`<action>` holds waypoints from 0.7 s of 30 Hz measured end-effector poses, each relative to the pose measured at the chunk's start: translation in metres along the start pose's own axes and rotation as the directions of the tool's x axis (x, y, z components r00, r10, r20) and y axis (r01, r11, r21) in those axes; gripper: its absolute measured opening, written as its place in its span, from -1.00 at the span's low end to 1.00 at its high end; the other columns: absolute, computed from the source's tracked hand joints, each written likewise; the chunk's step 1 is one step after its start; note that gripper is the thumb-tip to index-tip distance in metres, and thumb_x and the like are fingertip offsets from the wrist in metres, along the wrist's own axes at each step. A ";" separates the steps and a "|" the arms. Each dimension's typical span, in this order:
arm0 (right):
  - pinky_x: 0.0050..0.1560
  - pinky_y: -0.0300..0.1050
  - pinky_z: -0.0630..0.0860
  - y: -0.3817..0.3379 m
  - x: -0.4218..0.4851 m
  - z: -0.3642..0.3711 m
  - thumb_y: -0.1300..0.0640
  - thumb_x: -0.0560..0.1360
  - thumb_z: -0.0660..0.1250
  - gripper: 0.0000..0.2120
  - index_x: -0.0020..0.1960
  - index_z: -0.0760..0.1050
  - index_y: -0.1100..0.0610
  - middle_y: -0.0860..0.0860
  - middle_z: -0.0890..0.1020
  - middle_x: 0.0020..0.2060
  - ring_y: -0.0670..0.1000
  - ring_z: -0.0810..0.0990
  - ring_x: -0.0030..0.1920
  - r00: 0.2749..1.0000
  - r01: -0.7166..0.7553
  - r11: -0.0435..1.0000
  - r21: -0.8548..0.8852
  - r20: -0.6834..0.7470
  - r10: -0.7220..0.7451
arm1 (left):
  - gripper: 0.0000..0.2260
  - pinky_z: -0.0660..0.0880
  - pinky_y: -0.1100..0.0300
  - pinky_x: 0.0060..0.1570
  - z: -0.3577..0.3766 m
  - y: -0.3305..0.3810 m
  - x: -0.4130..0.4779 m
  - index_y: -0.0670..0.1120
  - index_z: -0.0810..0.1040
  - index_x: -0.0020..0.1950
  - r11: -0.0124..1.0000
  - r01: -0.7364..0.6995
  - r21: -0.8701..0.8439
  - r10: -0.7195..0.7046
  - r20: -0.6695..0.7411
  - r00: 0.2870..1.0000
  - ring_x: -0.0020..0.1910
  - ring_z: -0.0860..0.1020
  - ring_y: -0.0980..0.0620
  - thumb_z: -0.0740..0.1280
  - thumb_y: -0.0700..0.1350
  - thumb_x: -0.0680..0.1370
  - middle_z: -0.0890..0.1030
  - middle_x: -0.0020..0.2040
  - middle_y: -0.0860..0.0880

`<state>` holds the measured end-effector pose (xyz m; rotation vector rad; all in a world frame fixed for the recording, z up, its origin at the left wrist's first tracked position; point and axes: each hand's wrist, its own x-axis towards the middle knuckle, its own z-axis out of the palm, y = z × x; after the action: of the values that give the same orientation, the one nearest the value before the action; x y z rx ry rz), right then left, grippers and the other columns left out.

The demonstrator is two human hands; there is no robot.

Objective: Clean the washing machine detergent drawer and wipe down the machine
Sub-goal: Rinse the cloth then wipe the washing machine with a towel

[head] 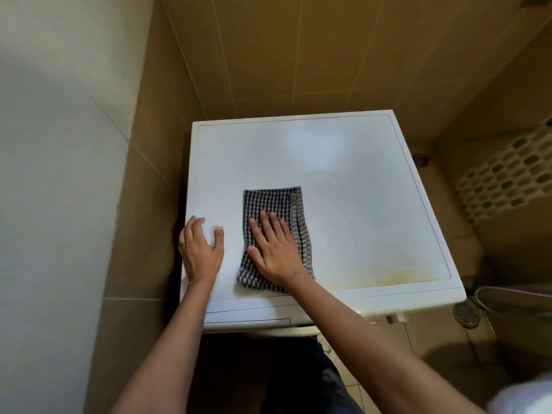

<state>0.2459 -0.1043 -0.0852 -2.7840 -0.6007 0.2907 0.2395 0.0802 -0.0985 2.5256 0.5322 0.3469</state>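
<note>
The washing machine [343, 180] fills the centre of the frame. On its white top the right hand [276, 252] lies flat on a folded checked cloth [271, 201], fingers [264, 222] straight and spread, pressing rather than gripping, while the left hand [201, 249] rests at the top's left edge, relaxed and holding nothing. To wipe well, I would keep the palm's weight even and run overlapping strokes out to the edges, with extra passes on the yellowish stain [397, 274] at lower right. There is open room towards the upper and right parts of the top, but the tiled wall [155, 162] stands close on the left.
</note>
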 end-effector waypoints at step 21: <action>0.48 0.18 -0.28 0.039 0.128 -0.039 -0.24 0.54 -0.09 -0.29 0.57 -0.11 0.10 0.16 -0.08 0.55 0.24 -0.19 0.53 0.964 -0.261 0.965 -0.027 -0.049 0.260 | -0.25 0.21 0.08 0.40 -0.013 0.007 0.010 -0.17 0.37 0.46 0.954 0.137 -0.266 -0.134 0.030 0.991 0.42 0.33 -0.10 0.12 0.32 0.44 0.41 0.43 -0.11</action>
<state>0.3844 -0.0922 -0.0777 -2.8931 -0.2286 0.2715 0.2462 0.0849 -0.0819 2.2164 0.6074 0.3283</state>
